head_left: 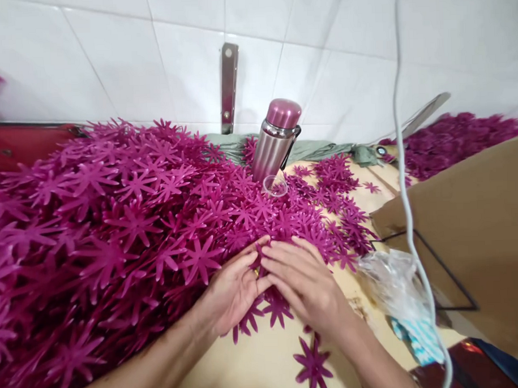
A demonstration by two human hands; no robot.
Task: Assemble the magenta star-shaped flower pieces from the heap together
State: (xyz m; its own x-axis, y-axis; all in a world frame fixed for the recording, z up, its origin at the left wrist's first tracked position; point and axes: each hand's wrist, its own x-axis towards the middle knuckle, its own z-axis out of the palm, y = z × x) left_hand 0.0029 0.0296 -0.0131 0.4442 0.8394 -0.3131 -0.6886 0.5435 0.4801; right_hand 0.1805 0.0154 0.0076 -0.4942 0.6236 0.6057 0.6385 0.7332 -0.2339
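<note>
A big heap of purple star-shaped flower cut-outs (115,221) covers the left and middle of the tan table (265,358). My left hand (230,291) and my right hand (304,277) meet at the heap's near edge, fingertips touching. Both sets of fingers are pressed together around a small flower piece (260,268) between them, mostly hidden. Loose flowers (312,366) lie on the table under and near my wrists.
A pink-capped steel flask (276,139) stands behind the heap. A brown cardboard box (468,237) stands at right with a clear plastic bag (393,285) beside it. A white cable (408,211) hangs in front. More purple flowers (452,136) lie at far right by the tiled wall.
</note>
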